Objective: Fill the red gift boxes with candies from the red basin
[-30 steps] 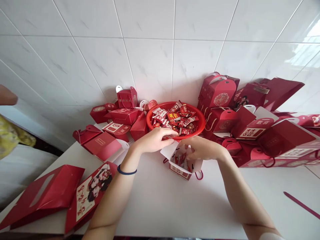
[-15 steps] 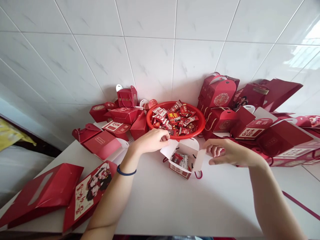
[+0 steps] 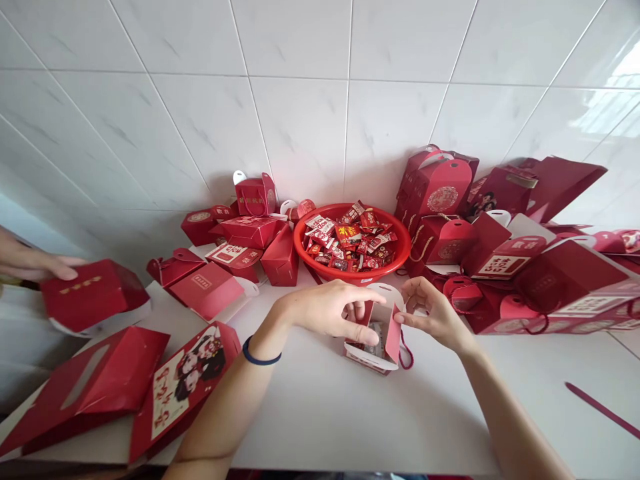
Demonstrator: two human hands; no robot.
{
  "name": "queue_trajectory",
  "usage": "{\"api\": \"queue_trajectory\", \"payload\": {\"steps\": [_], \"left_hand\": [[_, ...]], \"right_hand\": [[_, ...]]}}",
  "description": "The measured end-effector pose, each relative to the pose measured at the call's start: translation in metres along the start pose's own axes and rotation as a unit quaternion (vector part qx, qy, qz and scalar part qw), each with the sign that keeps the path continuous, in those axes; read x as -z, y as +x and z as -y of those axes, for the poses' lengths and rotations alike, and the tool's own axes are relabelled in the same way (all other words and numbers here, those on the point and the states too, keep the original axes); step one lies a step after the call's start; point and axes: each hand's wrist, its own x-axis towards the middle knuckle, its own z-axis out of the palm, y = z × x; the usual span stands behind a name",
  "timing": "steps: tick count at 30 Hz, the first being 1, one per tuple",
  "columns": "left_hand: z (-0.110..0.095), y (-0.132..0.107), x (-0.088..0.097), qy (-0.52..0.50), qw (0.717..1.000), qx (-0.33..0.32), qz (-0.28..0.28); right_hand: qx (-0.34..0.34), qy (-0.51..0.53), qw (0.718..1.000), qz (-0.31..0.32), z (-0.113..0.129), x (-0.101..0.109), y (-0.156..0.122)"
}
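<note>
Wall [image 3: 300, 127]: one, white tiles, cut off above and at both sides.
Table [image 3: 310, 413]: one, white, its near edge partly behind the left forearm.
Right pile [image 3: 443, 193]: red boxes, too overlapped to count; some run out of view at the right.
Left pile [image 3: 253, 230]: at least seven red boxes, the rear ones half hidden.
Near-left boxes [image 3: 187, 380]: two, side by side; one bears a cartoon couple.
Bowl [image 3: 301, 257]: one, red, between the piles.
Far-left box [image 3: 95, 293]: one, held by a co-worker's hand [image 3: 55, 265], whose arm is cut off.
Open box [image 3: 393, 337]: one, on the table just in front of the bowl.
Right hand [image 3: 433, 310]: thumb and fingers pinch the open box's right flap.
Left hand [image 3: 330, 307]: over the box's left side; cannot tell whether it grips.
Strip [image 3: 600, 408]: one, dark red, cut off at right.
Sweets [image 3: 349, 235]: heaped in the bowl, uncountable; those in the open box are mostly hidden.
</note>
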Motion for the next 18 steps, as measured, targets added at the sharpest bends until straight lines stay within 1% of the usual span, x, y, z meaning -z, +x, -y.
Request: {"api": "queue_trajectory", "payload": {"steps": [3, 5, 6, 9, 11, 15, 17, 18], "left_hand": [[-0.001, 0.001, 0.0, 0.029, 0.998, -0.01, 0.05], [-0.001, 0.002, -0.001, 0.057, 0.996, -0.01, 0.062], [-0.001, 0.003, -0.001, 0.064, 0.996, -0.001, 0.057], [-0.002, 0.007, -0.005, 0.077, 0.996, 0.044, 0.009], [-0.001, 0.009, -0.008, 0.105, 0.992, 0.069, -0.032], [0.001, 0.012, -0.015, 0.175, 0.97, 0.129, -0.107], [0.002, 0.014, -0.017, 0.184, 0.964, 0.148, -0.125], [0.003, 0.015, -0.017, 0.177, 0.966, 0.143, -0.123]], "right_hand": [[0.014, -0.04, 0.999, -0.015, -0.004, -0.006, -0.003], [0.032, -0.073, 0.997, -0.013, -0.006, -0.009, -0.004], [0.049, -0.084, 0.995, -0.012, -0.006, -0.01, -0.005], [0.12, -0.095, 0.988, -0.001, -0.006, -0.011, -0.006], [0.153, -0.094, 0.984, 0.021, -0.006, -0.01, -0.006], [0.172, -0.097, 0.977, 0.081, -0.006, -0.005, -0.008], [0.178, -0.099, 0.973, 0.107, -0.005, -0.002, -0.009], [0.18, -0.1, 0.972, 0.116, -0.005, -0.001, -0.009]]}}
